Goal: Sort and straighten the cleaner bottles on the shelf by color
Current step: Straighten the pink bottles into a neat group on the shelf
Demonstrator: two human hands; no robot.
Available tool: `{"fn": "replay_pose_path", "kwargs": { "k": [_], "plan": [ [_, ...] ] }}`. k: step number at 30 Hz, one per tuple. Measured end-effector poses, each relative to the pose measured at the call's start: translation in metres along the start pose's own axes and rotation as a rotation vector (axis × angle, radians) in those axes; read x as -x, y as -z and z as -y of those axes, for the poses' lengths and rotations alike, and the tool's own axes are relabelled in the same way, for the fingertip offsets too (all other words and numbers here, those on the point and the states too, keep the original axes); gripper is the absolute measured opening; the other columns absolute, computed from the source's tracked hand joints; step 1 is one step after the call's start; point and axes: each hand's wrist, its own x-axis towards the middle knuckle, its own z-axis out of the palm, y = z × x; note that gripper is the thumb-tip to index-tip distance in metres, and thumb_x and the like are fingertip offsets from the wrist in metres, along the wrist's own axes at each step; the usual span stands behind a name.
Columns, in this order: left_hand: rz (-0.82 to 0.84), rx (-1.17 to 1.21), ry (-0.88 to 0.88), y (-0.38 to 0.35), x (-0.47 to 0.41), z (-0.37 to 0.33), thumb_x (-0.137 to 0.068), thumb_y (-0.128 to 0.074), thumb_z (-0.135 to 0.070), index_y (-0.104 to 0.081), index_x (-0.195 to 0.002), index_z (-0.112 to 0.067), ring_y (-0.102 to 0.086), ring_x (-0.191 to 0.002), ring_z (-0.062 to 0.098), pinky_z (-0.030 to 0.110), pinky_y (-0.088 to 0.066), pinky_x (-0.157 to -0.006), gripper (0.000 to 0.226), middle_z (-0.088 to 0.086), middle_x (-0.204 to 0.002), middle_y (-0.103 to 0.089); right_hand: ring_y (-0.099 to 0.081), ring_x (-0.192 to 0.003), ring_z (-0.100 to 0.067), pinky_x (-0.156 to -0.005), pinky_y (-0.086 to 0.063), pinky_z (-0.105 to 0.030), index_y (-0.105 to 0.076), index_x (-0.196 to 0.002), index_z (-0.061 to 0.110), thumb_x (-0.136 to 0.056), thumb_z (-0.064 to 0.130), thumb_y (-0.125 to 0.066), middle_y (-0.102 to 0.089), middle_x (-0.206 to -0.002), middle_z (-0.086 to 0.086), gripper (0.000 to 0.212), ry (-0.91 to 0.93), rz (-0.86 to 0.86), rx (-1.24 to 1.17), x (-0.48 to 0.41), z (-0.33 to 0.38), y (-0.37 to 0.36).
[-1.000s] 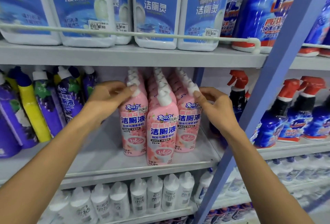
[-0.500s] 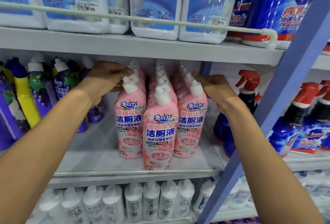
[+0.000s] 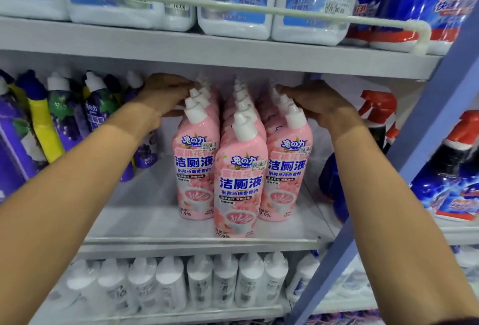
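Both arms come in from the bottom corners and meet at the pink bottles (image 3: 239,182), which stand in three tight rows at the middle of the frame on the grey shelf (image 3: 155,221). The left hand (image 3: 166,94) is on the left row, fingers curled over the white caps further back and thumb tucked under by the necks, so it's gripping them. The right hand (image 3: 315,103) lies palm-down along the right row's caps with fairly straight fingers, just pressing. I can't see its thumb.

The pink labels read 兔の力, with 洁厕液 in big blue letters, 99.9% at the bottom and an 8.00 price sticker. Centre left are purple bottles (image 3: 70,117) with grape pictures and a yellow bottle (image 3: 44,122). Along the top, the white jugs (image 3: 233,18) have blue labels and one sticker reads 10.00. Red-trigger spray bottles (image 3: 379,103) are at the right, and plain white bottles (image 3: 225,280) sit below.
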Motion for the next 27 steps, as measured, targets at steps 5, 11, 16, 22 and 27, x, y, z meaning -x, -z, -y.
{"fn": "replay_pose_path", "kwargs": {
  "k": [5,11,16,22,27],
  "plan": [
    [0.027,-0.047,-0.008,0.004,-0.004,-0.001,-0.093,-0.071,-0.027,-0.074,-0.099,-0.022,-0.068,-0.081,0.010,0.030,-0.059,-0.083,0.009,-0.002,-0.094,-0.073,-0.076,-0.077,-0.022,-0.076,-0.062,-0.036,-0.075,-0.097,-0.004,-0.085,0.043,-0.079,-0.078,-0.090,-0.013,0.049,0.016,0.011,-0.017,-0.009,-0.006,0.002],
    [-0.066,0.029,0.116,0.008,-0.025,-0.008,-0.091,-0.069,-0.048,-0.070,-0.106,-0.016,-0.066,-0.078,0.015,0.026,-0.052,-0.061,0.035,0.002,-0.097,-0.072,-0.063,-0.061,-0.019,-0.059,-0.053,-0.029,-0.069,-0.074,0.009,-0.083,0.036,-0.083,-0.071,-0.078,-0.012,0.032,0.019,-0.142,-0.164,-0.029,-0.009,-0.002],
    [0.023,-0.005,0.132,-0.005,-0.030,-0.004,-0.091,-0.073,-0.037,-0.070,-0.085,-0.017,-0.063,-0.057,0.012,0.024,-0.052,-0.059,0.021,0.002,-0.075,-0.069,-0.074,-0.095,-0.027,-0.090,-0.061,-0.039,-0.072,-0.111,-0.001,-0.082,0.047,-0.081,-0.077,-0.103,-0.014,0.057,-0.052,-0.032,-0.090,-0.046,-0.015,-0.008],
    [0.097,0.016,0.107,-0.003,-0.045,0.005,-0.087,-0.076,-0.040,-0.074,-0.089,-0.014,-0.065,-0.073,0.020,0.033,-0.055,-0.077,0.026,0.004,-0.077,-0.073,-0.074,-0.095,-0.029,-0.091,-0.060,-0.041,-0.070,-0.116,-0.004,-0.080,0.043,-0.083,-0.077,-0.106,-0.017,0.060,-0.017,0.008,-0.176,-0.059,-0.023,-0.010],
    [0.108,0.052,0.152,0.008,-0.056,0.008,-0.061,-0.087,-0.055,-0.074,-0.109,-0.010,-0.067,-0.092,0.026,0.047,-0.057,-0.093,0.067,0.018,-0.114,-0.073,-0.070,-0.072,-0.021,-0.071,-0.060,-0.032,-0.074,-0.100,0.001,-0.066,0.045,-0.090,-0.077,-0.092,-0.012,0.058,-0.025,-0.036,-0.264,-0.065,-0.023,-0.011]
  ]
}}
